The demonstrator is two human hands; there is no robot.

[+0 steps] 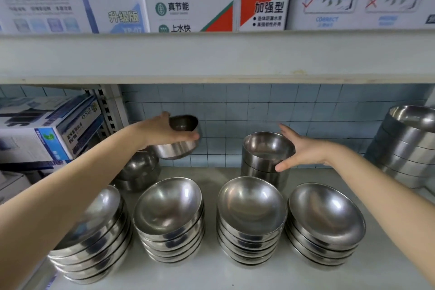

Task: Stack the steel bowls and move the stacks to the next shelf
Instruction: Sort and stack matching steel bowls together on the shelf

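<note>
Front row: four stacks of wide steel bowls [251,209] stand side by side nearest the camera, below and short of both hands, under the outstretched forearms.
Shelf board: the pale shelf [211,273] carries every stack; bare patches show between them.
Leaning pile: a tall pile of larger steel basins [400,148] tilts to the outer side of the right hand, well apart from it.
Target stack: a short stack of deep bowls [266,148] stands upright just inside the right hand's palm, mouth up.
Source stack: a low stack of rounder bowls [138,167] sits directly under the left hand, behind the front row.
Held bowl: one small steel bowl [179,148] is off the shelf, tilted with its mouth towards the camera.
Left hand: the left hand [160,132] grips that bowl across its rim, fingers and thumb curled on it.
Right hand: the right hand [303,150] is spread flat-fingered beside the deep stack, holding nothing; whether the thumb touches the rim I cannot tell.
Deciding relation: the deep stack lies rightward of the carried bowl and slightly lower, nearer the right hand; judging by this, the bowl needs levelling, then a sideways carry.
</note>
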